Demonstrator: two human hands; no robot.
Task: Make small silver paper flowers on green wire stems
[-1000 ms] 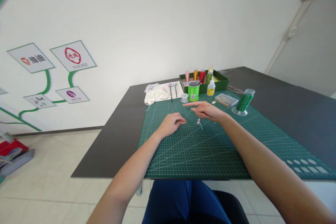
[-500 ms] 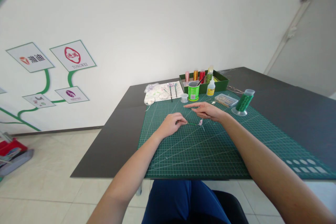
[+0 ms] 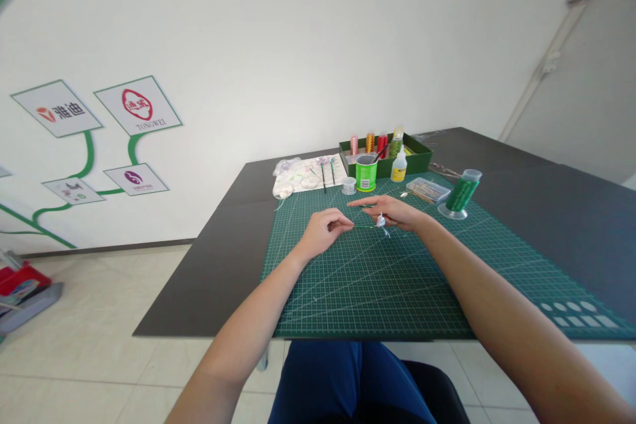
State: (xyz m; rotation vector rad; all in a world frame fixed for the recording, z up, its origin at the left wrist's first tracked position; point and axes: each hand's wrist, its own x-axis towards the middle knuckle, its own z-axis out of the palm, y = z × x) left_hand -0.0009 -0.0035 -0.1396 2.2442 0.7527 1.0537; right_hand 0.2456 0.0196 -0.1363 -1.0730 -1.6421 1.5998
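My left hand [image 3: 324, 230] is closed in a pinch on one end of a thin green flower stem [image 3: 364, 226], which lies level above the mat. At its other end is a small white-and-lilac flower [image 3: 381, 220], with pale strands hanging below it. My right hand [image 3: 395, 212] is just behind the flower, its index finger stretched left and its other fingers bent in. A thin dark-green line shows by those fingertips; what they hold is too small to make out. Both hands are over the green cutting mat [image 3: 358, 291].
Behind my hands stand a green tub [image 3: 366, 175], a glue bottle [image 3: 399, 165], a small round container [image 3: 348, 185] and a green box [image 3: 422, 159] with thread spools. A green thread spool [image 3: 462, 193] and a clear case [image 3: 428, 190] are right. Stained paper [image 3: 298, 179] lies back left.
The flower has turned and risen slightly, and now overlaps my right hand. My left fingers have shifted their pinch a little; my right hand is nearly in the same place.
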